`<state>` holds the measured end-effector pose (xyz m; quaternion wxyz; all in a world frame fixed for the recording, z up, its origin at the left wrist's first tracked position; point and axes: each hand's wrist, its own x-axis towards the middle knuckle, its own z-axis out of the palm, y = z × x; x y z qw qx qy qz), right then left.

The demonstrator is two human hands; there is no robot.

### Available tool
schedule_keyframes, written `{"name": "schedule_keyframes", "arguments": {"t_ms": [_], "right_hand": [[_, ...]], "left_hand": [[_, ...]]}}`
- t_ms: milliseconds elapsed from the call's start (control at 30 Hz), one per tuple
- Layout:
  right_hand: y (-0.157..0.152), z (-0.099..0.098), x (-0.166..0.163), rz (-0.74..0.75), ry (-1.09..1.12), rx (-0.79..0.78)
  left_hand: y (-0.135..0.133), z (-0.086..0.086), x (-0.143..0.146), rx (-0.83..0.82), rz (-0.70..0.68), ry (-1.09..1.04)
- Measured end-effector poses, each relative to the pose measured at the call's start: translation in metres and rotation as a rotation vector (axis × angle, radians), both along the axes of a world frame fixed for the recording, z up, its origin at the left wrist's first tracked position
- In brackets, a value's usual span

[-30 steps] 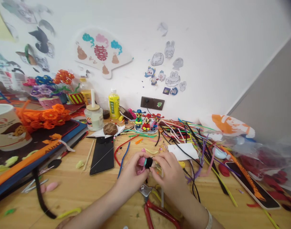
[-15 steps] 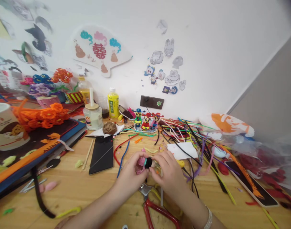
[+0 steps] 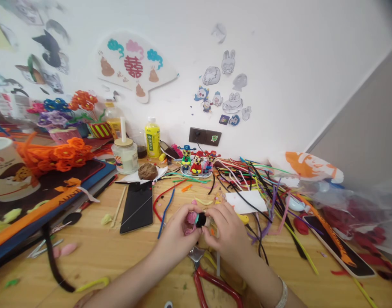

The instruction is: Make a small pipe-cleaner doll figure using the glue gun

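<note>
Between my two hands is a small fuzzy figure (image 3: 200,220) in pink, teal and black, which looks made of pipe cleaner. My left hand (image 3: 176,231) is closed around its pink part from the left. From the right, my right hand (image 3: 226,229) pinches at its black end; the fingertips hide part of it. Red-handled pliers (image 3: 200,280) lie on the table just below the hands, their jaws partly under the fingers. Past the hands, three small finished-looking figures (image 3: 196,164) with hats stand on a little tray.
Loose pipe cleaners (image 3: 247,175) are heaped at the back right. A black phone (image 3: 136,207) lies left of my hands, beside a wooden stick. A jar (image 3: 124,158), a yellow bottle (image 3: 152,137) and a paper cup (image 3: 11,171) stand on the left. White paper (image 3: 245,202) lies to the right.
The small figure has turned slightly between my fingers, its black part tilting a little. Both hands stay in nearly the same place.
</note>
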<state>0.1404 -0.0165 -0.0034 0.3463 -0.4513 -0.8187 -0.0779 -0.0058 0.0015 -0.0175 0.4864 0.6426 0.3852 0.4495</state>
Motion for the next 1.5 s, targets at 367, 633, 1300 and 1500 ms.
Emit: {"name": "schedule_keyframes", "arguments": {"t_ms": [367, 633, 1300, 1500], "right_hand": [[-0.002, 0.004, -0.001, -0.054, 0.021, 0.031], [-0.004, 0.004, -0.001, -0.042, 0.026, 0.019], [-0.002, 0.003, 0.0, -0.048, -0.011, 0.014], [-0.002, 0.004, 0.001, -0.043, -0.002, -0.015]], "left_hand": [[-0.004, 0.015, 0.002, -0.056, -0.008, -0.098], [-0.004, 0.016, 0.002, -0.062, -0.025, -0.114], [-0.001, 0.004, -0.001, 0.078, 0.057, 0.089], [-0.002, 0.007, -0.001, 0.097, 0.043, 0.119]]}}
